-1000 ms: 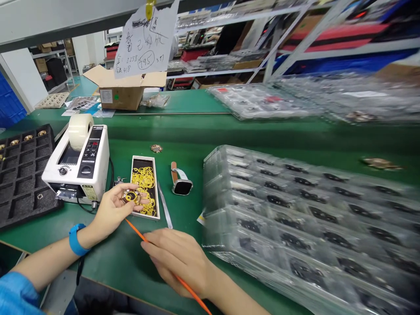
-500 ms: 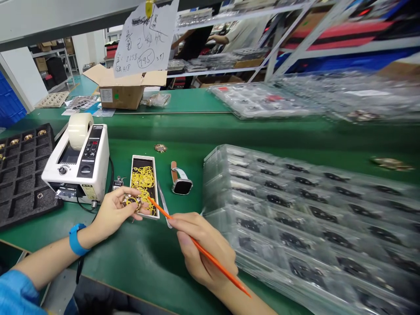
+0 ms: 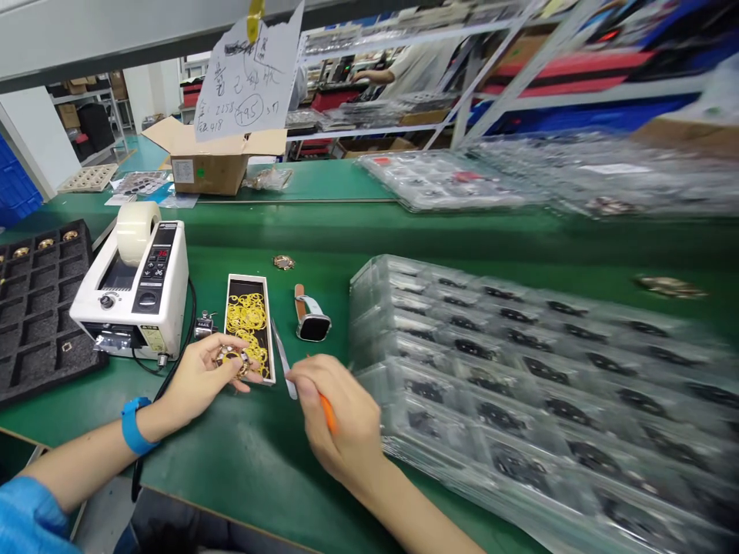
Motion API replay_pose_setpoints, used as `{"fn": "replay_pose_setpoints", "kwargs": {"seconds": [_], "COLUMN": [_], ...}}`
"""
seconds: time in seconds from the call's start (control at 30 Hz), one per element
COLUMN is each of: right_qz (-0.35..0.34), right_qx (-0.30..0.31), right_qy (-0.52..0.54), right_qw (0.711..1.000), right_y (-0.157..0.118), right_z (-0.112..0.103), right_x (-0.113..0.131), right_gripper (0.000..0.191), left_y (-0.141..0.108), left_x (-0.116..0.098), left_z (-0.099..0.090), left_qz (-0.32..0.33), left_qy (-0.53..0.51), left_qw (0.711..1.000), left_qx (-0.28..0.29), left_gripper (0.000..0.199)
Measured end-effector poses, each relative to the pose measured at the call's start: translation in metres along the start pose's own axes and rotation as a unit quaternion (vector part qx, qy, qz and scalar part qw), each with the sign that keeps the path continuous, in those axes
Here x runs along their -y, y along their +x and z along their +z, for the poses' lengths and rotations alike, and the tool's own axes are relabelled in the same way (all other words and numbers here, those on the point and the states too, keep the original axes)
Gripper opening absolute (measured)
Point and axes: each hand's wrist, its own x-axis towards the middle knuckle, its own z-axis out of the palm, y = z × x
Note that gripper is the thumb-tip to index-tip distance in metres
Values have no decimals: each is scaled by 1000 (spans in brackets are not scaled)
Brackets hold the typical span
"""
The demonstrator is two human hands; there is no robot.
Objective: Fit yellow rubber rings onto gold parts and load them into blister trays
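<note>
Gold part [image 3: 222,355] is in the left hand [image 3: 196,378], pinched between thumb and fingers, over the near left edge of the white box [image 3: 269,331]. Looks like a yellow ring [image 3: 232,356] sits on its face, too small to be sure.

Right hand [image 3: 340,419] is curled tight round an orange stick [image 3: 329,414], only a short bit showing, fingertips beside the near end of a metal strip [image 3: 284,363].

White box holds a loose pile of yellow rings [image 3: 246,314]. Watch [image 3: 313,328] lies on the green bench [image 3: 248,454] beyond the right hand; second gold piece [image 3: 283,262] farther back.

Left of the box: counter [image 3: 204,325], then tape dispenser [image 3: 153,269], then black foam tray [image 3: 49,327] with gold pieces [image 3: 46,243] in its back row.

Right side: stacked clear trays [image 3: 372,346] with black parts [image 3: 474,348] inside, blurred. Open carton [image 3: 225,175] behind, handwritten note [image 3: 248,81] hanging in front of it
</note>
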Motion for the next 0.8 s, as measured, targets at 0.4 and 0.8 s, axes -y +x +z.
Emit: {"fn": "replay_pose_setpoints", "kwargs": {"seconds": [0.4, 0.8], "right_qz": [85, 215], "right_qx": [38, 84], "right_qy": [9, 221], "right_qw": [996, 948], "right_y": [1, 11], "right_z": [26, 18], "right_x": [3, 9], "right_gripper": [11, 13], "left_y": [-13, -8], "left_x": [8, 8], "left_z": [6, 0], "left_qz": [91, 100], "left_qy": [158, 261], "left_qw": [983, 960], "left_qx": [32, 17], "left_gripper": [43, 43]}}
